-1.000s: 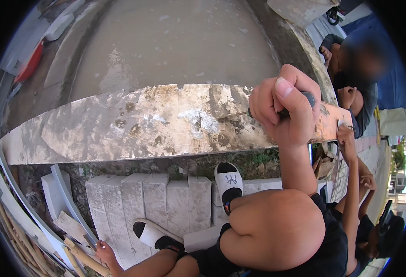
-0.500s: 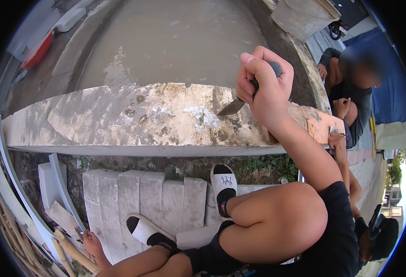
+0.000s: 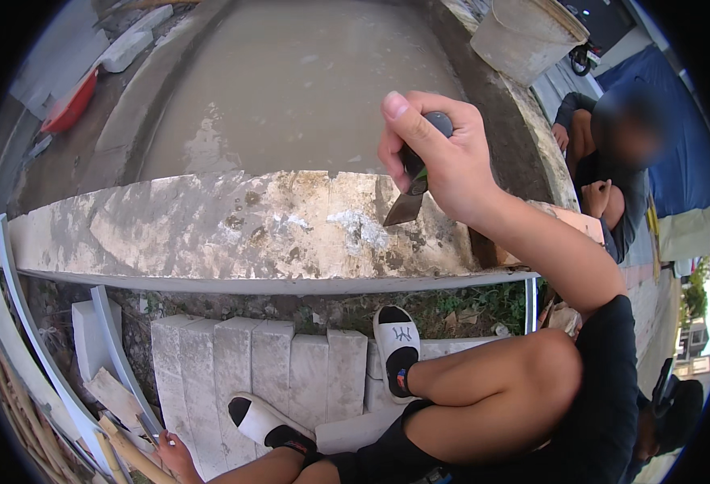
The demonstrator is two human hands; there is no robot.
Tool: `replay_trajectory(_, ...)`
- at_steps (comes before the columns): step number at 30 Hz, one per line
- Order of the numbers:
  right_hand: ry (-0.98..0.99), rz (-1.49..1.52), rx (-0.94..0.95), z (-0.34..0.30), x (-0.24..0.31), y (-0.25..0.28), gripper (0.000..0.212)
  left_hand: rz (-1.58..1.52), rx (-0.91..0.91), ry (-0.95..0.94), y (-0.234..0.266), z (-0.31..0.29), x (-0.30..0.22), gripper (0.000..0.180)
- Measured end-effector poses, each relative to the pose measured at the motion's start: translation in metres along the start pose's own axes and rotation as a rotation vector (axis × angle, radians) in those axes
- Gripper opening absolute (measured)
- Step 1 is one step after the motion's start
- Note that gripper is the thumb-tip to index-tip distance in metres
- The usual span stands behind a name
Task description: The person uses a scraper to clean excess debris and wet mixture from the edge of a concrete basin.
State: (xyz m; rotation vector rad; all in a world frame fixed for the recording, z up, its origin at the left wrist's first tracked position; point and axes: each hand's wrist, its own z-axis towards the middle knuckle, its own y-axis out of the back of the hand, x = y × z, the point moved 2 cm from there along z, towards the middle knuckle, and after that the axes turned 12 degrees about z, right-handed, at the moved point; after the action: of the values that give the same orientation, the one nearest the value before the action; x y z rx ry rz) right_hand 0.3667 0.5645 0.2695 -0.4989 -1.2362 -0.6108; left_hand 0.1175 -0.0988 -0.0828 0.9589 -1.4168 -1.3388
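My right hand [image 3: 443,157] is shut on the dark handle of a small scraper [image 3: 407,206]. Its metal blade points down and left, with the tip just above a white mortar patch [image 3: 355,230] on a long stained stone ledge [image 3: 210,234]. My left hand [image 3: 176,456] is low at the bottom left, beside wooden sticks [image 3: 125,452] and grey paving blocks [image 3: 266,363]. Whether its fingers grip anything is unclear. My feet in white slippers [image 3: 395,347] rest on the blocks.
Beyond the ledge lies a smooth wet concrete slab [image 3: 306,81]. A grey bucket [image 3: 524,36] stands at the top right, and a red tool [image 3: 68,105] lies at the top left. Another person [image 3: 613,177] sits to my right. A metal strip [image 3: 290,284] edges the ledge's near side.
My right hand has moved left along the ledge from its right end toward the middle and has turned, so the scraper blade now shows, pointing down at the white patch.
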Motion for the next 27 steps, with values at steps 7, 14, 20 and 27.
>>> replay_trajectory(7, 0.054, 0.207, -0.039, -0.021, -0.003, 0.049, 0.051, 0.035, 0.022, -0.018, 0.005, 0.000, -0.007, 0.024)
replay_trajectory(14, 0.098, 0.243, -0.137, -0.042, -0.005, 0.083, 0.048, 0.009, -0.009, -0.029, -0.007, 0.018, 0.006, 0.023)
replay_trajectory(20, 0.193, 0.098, -0.026, -0.046, 0.002, 0.075, 0.044, 0.024, 0.035, -0.007, -0.006, 0.025, -0.010, 0.027)
replay_trajectory(27, 0.142, -0.123, 0.141, -0.021, 0.006, -0.001, 0.040, 0.017, 0.060, -0.016, 0.001, 0.026, -0.026, 0.027)
